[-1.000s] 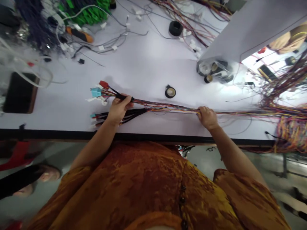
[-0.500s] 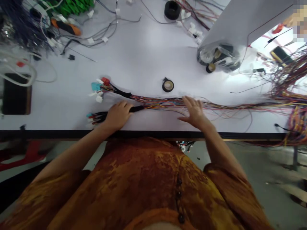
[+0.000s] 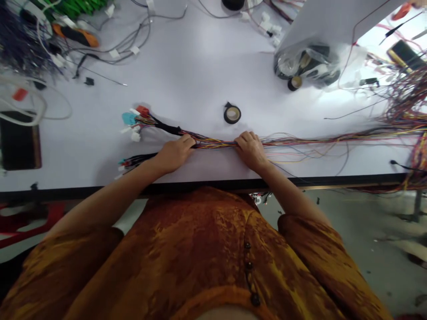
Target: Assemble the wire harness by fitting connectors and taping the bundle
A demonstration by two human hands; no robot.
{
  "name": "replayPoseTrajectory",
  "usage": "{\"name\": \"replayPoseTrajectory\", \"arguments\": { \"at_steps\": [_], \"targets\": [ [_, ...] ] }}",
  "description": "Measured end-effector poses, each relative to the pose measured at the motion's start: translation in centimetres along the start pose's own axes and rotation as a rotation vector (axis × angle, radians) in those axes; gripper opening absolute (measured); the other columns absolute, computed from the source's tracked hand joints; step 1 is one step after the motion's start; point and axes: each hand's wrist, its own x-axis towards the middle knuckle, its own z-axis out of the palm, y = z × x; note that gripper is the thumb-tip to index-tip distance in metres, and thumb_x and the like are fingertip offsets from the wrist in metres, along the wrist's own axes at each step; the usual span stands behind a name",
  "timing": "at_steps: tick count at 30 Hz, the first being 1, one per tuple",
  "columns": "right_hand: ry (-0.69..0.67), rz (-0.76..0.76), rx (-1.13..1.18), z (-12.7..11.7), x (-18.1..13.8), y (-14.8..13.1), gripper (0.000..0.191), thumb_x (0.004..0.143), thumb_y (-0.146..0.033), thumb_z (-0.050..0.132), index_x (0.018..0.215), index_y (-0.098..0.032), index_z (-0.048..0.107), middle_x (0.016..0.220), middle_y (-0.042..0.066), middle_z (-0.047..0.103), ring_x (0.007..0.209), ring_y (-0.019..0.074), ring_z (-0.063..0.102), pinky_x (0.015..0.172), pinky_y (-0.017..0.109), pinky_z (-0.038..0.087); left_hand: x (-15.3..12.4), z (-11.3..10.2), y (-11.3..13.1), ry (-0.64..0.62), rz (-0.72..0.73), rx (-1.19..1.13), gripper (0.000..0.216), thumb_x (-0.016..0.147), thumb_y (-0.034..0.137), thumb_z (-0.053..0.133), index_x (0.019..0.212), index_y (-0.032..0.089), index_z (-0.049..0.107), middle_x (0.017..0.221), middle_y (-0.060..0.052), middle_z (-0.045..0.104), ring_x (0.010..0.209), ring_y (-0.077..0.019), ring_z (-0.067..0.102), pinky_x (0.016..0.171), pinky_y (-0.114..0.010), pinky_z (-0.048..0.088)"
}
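A long bundle of thin coloured wires lies across the white table, running off to the right. Its left end splits into a black-taped branch with red, blue and white connectors and a lower black branch. My left hand is closed on the bundle just right of the split. My right hand grips the same bundle a short way to the right, fingers curled over the wires. A small roll of black tape lies just beyond the bundle, between my hands.
Loose wires, a green heap and an orange-handled tool crowd the far left. A dark flat object lies at the left edge. A clear bag of tape rolls sits under a grey panel. Tangled wire masses fill the right.
My right hand went from far right on the bundle, opened flat, then closed on the wires nearer my left hand. My left hand shifted from the taped branch onto the bundle past the split.
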Motion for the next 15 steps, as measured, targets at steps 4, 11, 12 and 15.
{"name": "replayPoseTrajectory", "arguments": {
  "at_steps": [4, 11, 12, 15],
  "targets": [
    [-0.076, 0.019, -0.059, -0.6, -0.2, -0.5, 0.028, 0.104, -0.022, 0.039, 0.113, -0.016, 0.065, 0.116, 0.013, 0.066, 0.098, 0.0251, 0.063, 0.075, 0.034, 0.041, -0.2, -1.2, -0.5, -0.083, 0.047, -0.021, 0.028, 0.099, 0.022, 0.045, 0.120, 0.016, 0.063, 0.118, -0.013, 0.068, 0.112, -0.0284, 0.065, 0.098, -0.041, 0.053],
    [-0.187, -0.045, 0.059, -1.7, -0.4, 0.3, 0.029, 0.104, -0.039, 0.046, 0.117, -0.019, 0.063, 0.111, 0.009, 0.074, 0.097, 0.0234, 0.068, 0.069, 0.031, 0.035, 0.1, -1.9, -0.1, -0.027, 0.085, 0.110, 0.021, 0.088, 0.018, 0.059, 0.107, 0.017, 0.069, 0.164, -0.014, 0.034, 0.125, -0.0354, 0.059, 0.089, -0.044, 0.057],
    [-0.183, -0.063, 0.066, -1.8, -0.3, 0.4, 0.031, 0.103, -0.042, 0.048, 0.116, -0.019, 0.063, 0.110, 0.009, 0.074, 0.097, 0.0239, 0.068, 0.069, 0.030, 0.035, 0.5, -2.1, -0.4, -0.060, 0.108, 0.086, 0.021, 0.087, 0.018, 0.060, 0.107, 0.016, 0.069, 0.166, -0.013, 0.031, 0.123, -0.0339, 0.061, 0.091, -0.043, 0.057],
    [-0.130, -0.064, 0.058, -2.0, -0.2, 0.4, 0.033, 0.102, -0.045, 0.049, 0.116, -0.018, 0.064, 0.111, 0.009, 0.074, 0.097, 0.0239, 0.068, 0.068, 0.030, 0.033, 1.5, -2.6, -1.5, -0.131, 0.187, 0.011, 0.027, 0.088, 0.018, 0.057, 0.114, 0.016, 0.067, 0.155, -0.014, 0.046, 0.114, -0.0283, 0.065, 0.093, -0.039, 0.056]
  ]
}}
